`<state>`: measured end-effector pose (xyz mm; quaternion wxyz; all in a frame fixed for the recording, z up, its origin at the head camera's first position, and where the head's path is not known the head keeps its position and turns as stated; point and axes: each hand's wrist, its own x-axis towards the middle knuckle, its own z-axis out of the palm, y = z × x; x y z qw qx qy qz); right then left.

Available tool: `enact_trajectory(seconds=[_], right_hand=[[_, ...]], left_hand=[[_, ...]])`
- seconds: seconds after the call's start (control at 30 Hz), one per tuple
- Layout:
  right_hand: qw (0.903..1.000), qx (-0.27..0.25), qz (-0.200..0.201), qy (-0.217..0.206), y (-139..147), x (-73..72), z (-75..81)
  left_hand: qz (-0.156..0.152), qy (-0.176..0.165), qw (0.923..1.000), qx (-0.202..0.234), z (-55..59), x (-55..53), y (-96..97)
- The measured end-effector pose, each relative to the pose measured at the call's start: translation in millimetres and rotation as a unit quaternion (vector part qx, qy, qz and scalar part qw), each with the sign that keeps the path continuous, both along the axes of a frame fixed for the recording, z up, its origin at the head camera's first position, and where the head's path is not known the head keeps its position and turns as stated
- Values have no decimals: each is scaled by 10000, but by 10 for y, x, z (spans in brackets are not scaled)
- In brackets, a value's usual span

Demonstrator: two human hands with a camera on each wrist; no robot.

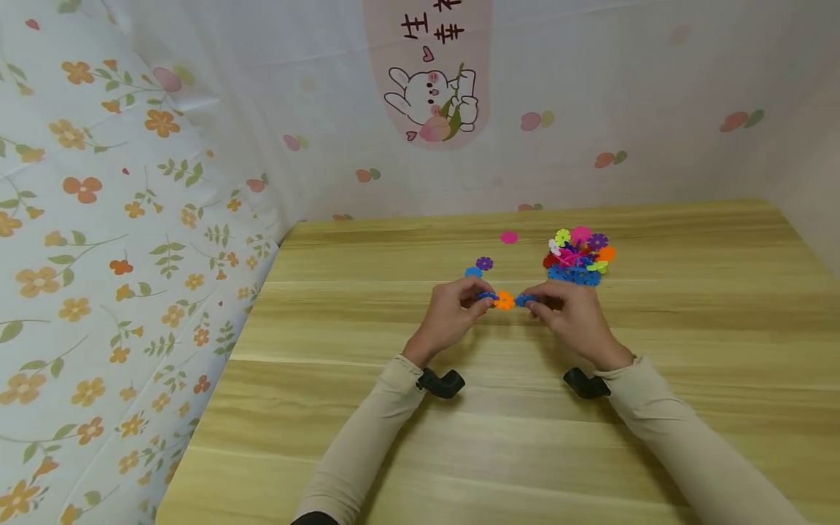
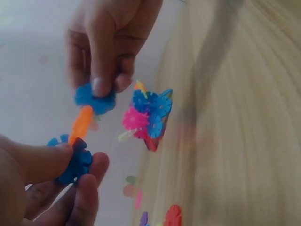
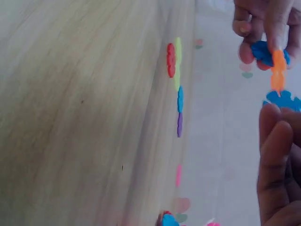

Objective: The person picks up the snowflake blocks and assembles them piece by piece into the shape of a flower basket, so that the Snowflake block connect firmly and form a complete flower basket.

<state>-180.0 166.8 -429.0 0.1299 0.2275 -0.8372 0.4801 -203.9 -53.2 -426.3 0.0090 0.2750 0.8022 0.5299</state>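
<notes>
In the head view, an orange snowflake disc (image 1: 504, 300) sits between two blue ones above the table. My left hand (image 1: 449, 313) pinches the left blue snowflake disc (image 2: 75, 162) between thumb and fingers. The right blue snowflake disc (image 2: 95, 99) is pinched by my right hand (image 1: 577, 317). Seen from the left wrist, the orange disc stands edge-on and meets the left blue one. It also reaches the right blue disc's edge; whether it is slotted in there I cannot tell. Fingers partly cover both blue discs.
Behind my right hand stands a cluster of many-coloured snowflake discs (image 1: 577, 257). Loose purple (image 1: 484, 263), light blue (image 1: 473, 272) and pink (image 1: 509, 238) discs lie beyond my hands. The right wrist view adds a red disc (image 3: 170, 60) and yellow-green ones (image 3: 178, 56). A patterned cloth (image 1: 315, 175) hangs behind the wooden table (image 1: 315, 321).
</notes>
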Motion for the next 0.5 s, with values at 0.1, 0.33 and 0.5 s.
enact_trajectory(seconds=[0.1,0.33,0.5], right_hand=[[10000,-72,-17,-32,-32,11,20],[9988,-307,-9,-391,-120,71,162],[9987,-284,146,-401,-174,80,232]], left_hand=[[53,66,10000,24,0,18,5],[138,304,9994,100,24,21,16],[-28,-49,10000,39,26,12,-18]])
